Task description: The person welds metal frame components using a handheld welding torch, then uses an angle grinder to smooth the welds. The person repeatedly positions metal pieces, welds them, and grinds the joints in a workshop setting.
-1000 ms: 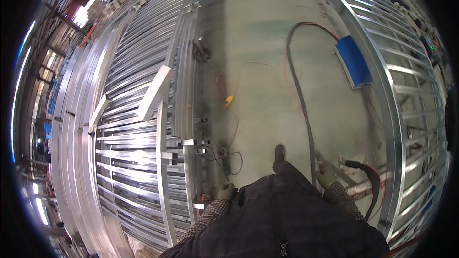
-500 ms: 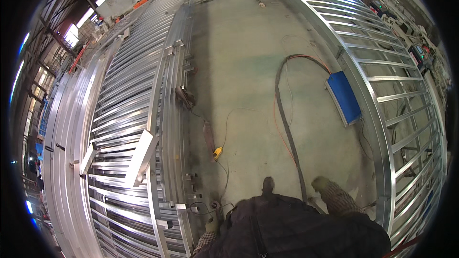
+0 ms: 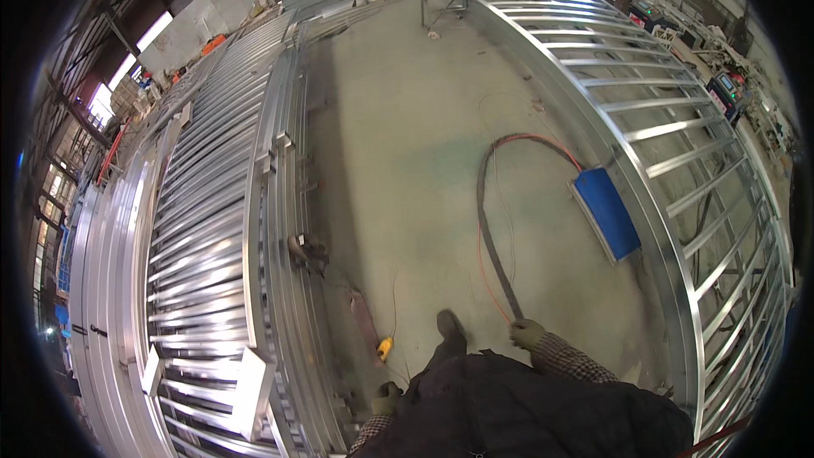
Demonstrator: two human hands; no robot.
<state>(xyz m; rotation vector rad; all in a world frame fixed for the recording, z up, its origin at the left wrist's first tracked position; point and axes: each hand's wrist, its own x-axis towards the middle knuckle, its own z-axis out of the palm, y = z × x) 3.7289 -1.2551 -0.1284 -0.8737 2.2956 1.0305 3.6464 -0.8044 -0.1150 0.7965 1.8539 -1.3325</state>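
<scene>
My right hand (image 3: 528, 334), in a greenish glove, is closed around a thick dark cable (image 3: 495, 246) just in front of my body. From there the cable arcs away over the floor, a thin orange line beside it, toward a blue box-shaped unit (image 3: 608, 214) by the right-hand frame. My left hand (image 3: 385, 401), also gloved, hangs low beside the metal stack. Its fingers are curled at a small dark thing, too unclear to name. A yellow handheld piece (image 3: 385, 349) on a thin wire lies on the floor ahead of that hand.
At left is a stack of shiny metal frames (image 3: 203, 229), with a loose metal channel piece (image 3: 252, 392) on top. A long slatted metal frame (image 3: 670, 129) borders the right side. Concrete floor (image 3: 407, 119) runs between them. Machines (image 3: 727, 95) stand at the far right.
My right hand has moved left and taken hold of the dark cable. My view has shifted forward, and one shoe now reaches farther out. The left hand is still low beside the stack.
</scene>
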